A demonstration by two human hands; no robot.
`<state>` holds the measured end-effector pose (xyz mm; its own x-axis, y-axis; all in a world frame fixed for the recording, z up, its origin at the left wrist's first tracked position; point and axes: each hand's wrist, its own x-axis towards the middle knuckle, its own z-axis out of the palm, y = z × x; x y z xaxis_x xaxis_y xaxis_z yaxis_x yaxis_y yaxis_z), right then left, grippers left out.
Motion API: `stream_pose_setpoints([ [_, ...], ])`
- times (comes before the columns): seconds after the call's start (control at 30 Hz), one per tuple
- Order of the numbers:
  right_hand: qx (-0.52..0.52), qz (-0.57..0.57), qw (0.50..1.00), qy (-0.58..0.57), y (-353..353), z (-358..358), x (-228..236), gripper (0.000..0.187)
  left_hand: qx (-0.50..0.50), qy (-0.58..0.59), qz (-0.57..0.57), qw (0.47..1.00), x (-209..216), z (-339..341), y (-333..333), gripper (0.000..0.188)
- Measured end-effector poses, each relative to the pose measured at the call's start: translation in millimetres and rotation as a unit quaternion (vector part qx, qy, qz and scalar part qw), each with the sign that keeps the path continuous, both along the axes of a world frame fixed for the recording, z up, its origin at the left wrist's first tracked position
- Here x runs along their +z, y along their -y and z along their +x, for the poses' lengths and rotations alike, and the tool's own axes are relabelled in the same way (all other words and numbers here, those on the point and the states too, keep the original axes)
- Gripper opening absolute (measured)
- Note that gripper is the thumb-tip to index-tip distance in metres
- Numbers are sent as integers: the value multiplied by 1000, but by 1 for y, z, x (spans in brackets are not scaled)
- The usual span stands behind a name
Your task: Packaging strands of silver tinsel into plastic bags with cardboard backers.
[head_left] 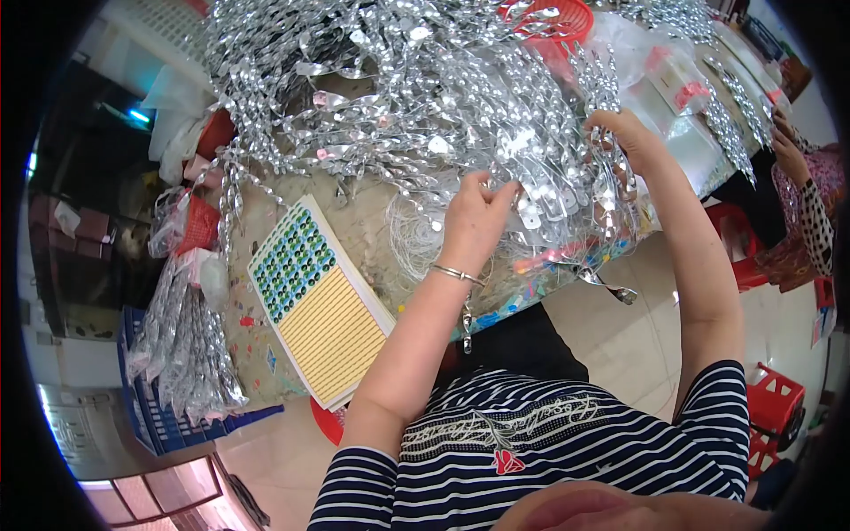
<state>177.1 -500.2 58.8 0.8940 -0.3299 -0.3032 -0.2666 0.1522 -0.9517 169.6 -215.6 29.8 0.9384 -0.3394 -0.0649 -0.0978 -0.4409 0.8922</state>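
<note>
Right hand (627, 140) over the right edge of the surface (365, 235), grip pinching a bunch of twisted silver strips (606, 188), left hand (478, 217) at the silver heap's (398, 115) near side, can't tell whether its grip pinches

Strips (522, 146) heaped on tbl (363, 212), far side; basket (574, 19) behind, R of ctr. My L hand (478, 212) at near edge, R hand (624, 142) farther R. Thread coil (414, 241) btwn L hand & sheet stack (320, 310). Crate (168, 435) off tbl's L end; co-worker (815, 221) far R.
</note>
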Motion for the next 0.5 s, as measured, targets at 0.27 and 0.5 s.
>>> stream_pose_setpoints([
  [0.27,43,-71,996,-12,15,6,-12,27,39,38,44,998,0,8,4,59],
  [0.5,66,-96,993,-14,13,7,-5,34,32,-9,-41,999,-17,16,6,32],
])
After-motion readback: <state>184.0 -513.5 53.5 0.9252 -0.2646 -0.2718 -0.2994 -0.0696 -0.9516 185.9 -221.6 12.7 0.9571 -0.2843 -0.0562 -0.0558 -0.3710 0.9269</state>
